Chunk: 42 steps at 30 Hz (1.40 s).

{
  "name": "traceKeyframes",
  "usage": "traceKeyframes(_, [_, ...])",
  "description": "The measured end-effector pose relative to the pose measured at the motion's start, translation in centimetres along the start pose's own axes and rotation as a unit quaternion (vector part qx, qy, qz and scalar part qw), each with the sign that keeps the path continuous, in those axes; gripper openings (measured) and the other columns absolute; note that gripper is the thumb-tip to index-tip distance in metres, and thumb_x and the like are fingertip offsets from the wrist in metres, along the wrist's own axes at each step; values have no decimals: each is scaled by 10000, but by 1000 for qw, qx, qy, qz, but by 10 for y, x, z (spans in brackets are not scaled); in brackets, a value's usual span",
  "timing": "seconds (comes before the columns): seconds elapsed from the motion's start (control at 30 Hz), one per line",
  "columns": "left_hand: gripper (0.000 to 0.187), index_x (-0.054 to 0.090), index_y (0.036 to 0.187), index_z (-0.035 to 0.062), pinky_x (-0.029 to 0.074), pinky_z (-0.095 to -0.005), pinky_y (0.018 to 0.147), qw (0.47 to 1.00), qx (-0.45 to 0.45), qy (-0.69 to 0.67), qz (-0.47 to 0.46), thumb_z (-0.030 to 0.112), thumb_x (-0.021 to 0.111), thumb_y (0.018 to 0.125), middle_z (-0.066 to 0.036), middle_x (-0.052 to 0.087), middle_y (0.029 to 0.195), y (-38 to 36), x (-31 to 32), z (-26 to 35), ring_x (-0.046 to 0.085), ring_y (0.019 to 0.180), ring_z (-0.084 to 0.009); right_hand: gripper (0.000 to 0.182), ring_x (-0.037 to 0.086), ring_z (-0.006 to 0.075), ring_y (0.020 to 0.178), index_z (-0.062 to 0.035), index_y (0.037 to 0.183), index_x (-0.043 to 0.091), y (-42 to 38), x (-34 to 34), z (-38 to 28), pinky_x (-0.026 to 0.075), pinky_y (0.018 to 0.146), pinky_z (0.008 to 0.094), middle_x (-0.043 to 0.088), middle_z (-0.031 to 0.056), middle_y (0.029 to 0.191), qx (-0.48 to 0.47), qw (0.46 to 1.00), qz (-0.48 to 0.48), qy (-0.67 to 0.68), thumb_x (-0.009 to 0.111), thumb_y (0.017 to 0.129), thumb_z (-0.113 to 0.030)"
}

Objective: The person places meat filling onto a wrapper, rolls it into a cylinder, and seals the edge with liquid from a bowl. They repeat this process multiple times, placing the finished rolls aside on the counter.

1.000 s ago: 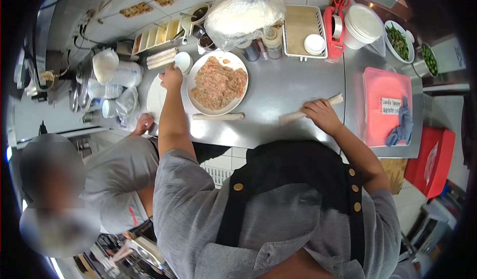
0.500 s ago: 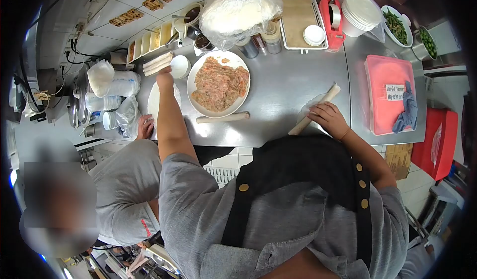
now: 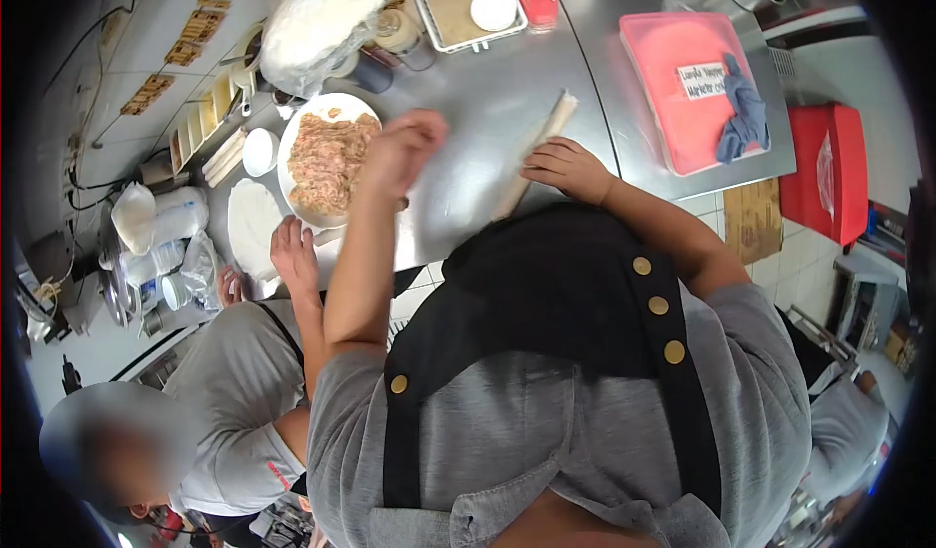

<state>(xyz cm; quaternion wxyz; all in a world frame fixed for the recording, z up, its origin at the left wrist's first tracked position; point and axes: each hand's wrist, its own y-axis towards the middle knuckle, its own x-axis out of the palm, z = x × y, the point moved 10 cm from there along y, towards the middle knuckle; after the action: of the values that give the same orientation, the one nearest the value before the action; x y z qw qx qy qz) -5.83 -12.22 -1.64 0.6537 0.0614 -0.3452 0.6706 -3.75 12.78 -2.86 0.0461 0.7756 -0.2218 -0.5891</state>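
My right hand (image 3: 568, 170) lies with its fingers over a long pale spring roll (image 3: 560, 120), holding it down on the steel table. A thin wrapper edge seems to lie along the roll's left side. Above the table, to the left of it, my left hand (image 3: 408, 148) is smeared by motion. Its fingers are bunched together, and nothing shows in them. Beside that hand stands a white plate (image 3: 287, 158) heaped with raw minced filling (image 3: 334, 163). Another roll (image 3: 329, 237) lies partly hidden at the plate's near edge.
A co-worker's hand (image 3: 294, 254) rests beside a round wrapper (image 3: 253, 218). Several rolls (image 3: 225, 156) lie near a small white bowl (image 3: 259, 152). Right of me are a pink lidded box (image 3: 673, 56) and a blue cloth (image 3: 744, 114). A plastic bag (image 3: 317, 26) and a white basket (image 3: 425, 14) stand behind.
My left hand has moved right, from beside the small white bowl to over the table right of the plate. My right hand stays on the roll. The camera view has turned.
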Motion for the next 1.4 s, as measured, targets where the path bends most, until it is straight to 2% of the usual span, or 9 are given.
traceKeyframes(0.17, [342,734,1042,-23,523,-377,984,977,0,207,-41,-81,506,794,-126,721,1032,45,66,-104,669,1037,-274,412,579,185,1257,-204,1287,649,0,-5,-4,434,1129,396,632,0,1292,-20,999,26,-26,582,883,-161])
traceKeyframes(0.23, [360,732,1126,31,474,-429,1084,763,188,613,-79,-36,582,806,-111,709,1159,32,101,-89,624,1190,-310,399,584,188,1244,-203,1271,653,-1,-5,-4,439,1121,396,636,4,1271,-20,999,25,-26,586,880,-162])
traceKeyframes(0.33, [489,698,1260,120,418,-457,1154,663,305,672,-123,14,648,786,-81,662,1305,-11,105,-88,557,1298,-317,385,595,200,1214,-200,1253,655,-3,-7,-5,451,1101,397,639,13,1236,-23,998,51,-36,592,876,-156])
traceKeyframes(0.5, [824,444,1579,230,176,-606,1272,514,221,787,-260,70,656,799,66,377,1665,-41,77,-103,258,1576,-284,369,605,204,1181,-195,1221,659,-2,-9,-4,465,1082,395,637,11,1216,-27,997,62,-28,610,858,-159])
traceKeyframes(0.63, [779,390,1607,238,131,-607,1277,469,239,804,-277,112,583,863,69,316,1698,9,103,-100,186,1601,-277,358,602,202,1184,-195,1210,658,-2,-9,-6,464,1083,395,632,5,1213,-31,997,59,-35,610,857,-162])
traceKeyframes(0.87, [803,350,1629,237,121,-582,1286,467,282,797,-262,124,566,864,72,293,1708,52,118,-97,157,1607,-253,370,595,207,1206,-195,1228,660,-1,-12,-2,461,1086,398,626,0,1220,-33,997,54,-31,601,864,-161])
traceKeyframes(1.2, [784,412,1594,234,153,-552,1297,477,188,816,-267,85,591,846,75,361,1677,-62,67,-110,261,1582,-229,389,612,232,1219,-158,1250,677,-1,-17,22,481,1077,384,649,21,1233,-24,998,50,22,602,870,-130])
traceKeyframes(1.3, [526,655,1324,139,243,-557,1266,524,249,768,-271,101,650,800,2,552,1528,-90,72,-101,395,1509,-296,393,616,240,1211,-145,1248,688,2,-16,22,492,1067,392,652,29,1223,-31,998,45,32,621,862,-117])
traceKeyframes(1.4, [339,667,1164,115,339,-528,1206,595,262,737,-186,126,672,825,-30,637,1325,-88,76,-79,521,1354,-292,396,611,240,1218,-138,1256,683,9,-13,25,491,1068,394,650,29,1225,-40,998,37,29,635,863,-134])
